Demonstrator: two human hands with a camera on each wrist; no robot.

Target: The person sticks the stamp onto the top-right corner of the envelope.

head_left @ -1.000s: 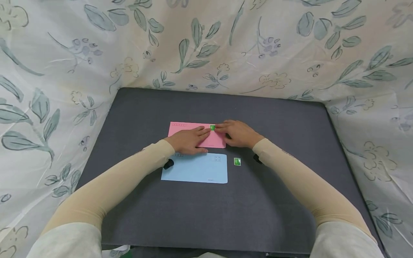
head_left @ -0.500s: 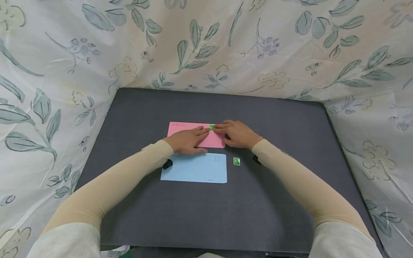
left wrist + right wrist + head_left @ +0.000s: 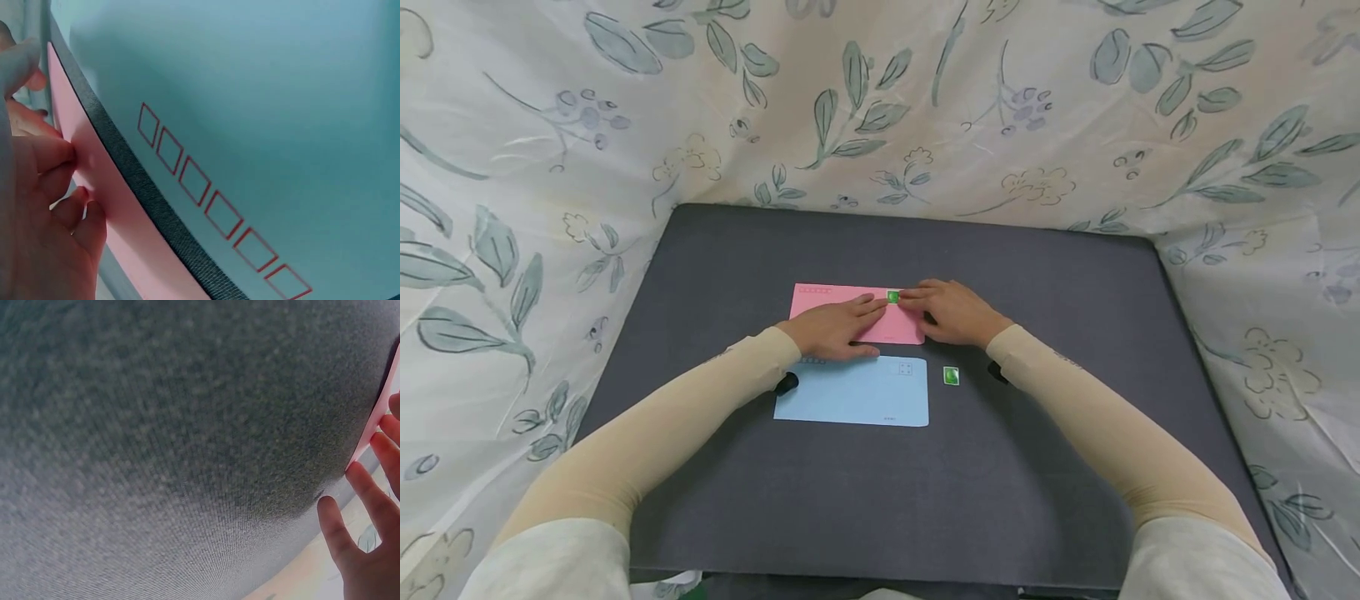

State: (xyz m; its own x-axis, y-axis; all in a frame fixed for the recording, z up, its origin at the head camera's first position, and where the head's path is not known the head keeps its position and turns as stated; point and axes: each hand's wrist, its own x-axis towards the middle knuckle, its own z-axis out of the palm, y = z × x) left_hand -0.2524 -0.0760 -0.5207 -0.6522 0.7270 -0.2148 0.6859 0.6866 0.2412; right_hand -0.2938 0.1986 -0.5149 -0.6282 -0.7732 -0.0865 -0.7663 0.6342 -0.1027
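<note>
You had the small green stamp (image 3: 892, 297) at the upper right corner of the pink envelope (image 3: 891, 332), just above the middle of the frame, caught in the narrow space between your two sets of fingertips. Your left hand (image 3: 835, 327) came at it from the left, its fingers extended and resting on the envelope, the thumb spread down toward the blue envelope (image 3: 850, 400). Your right hand (image 3: 953, 312) met it from the right, its fingers reaching to the stamp's right edge and the thumb apart, near the envelope's right end; you could not tell whether any fingertip pressed on the stamp itself. Neither hand was clearly nearer. The envelope's long axis ran left to right, in line with that gap, while the stamp looked nearly square. A second stamp (image 3: 951, 376) lay loose on the dark surface (image 3: 880, 500), right of the blue envelope and below your right hand.
</note>
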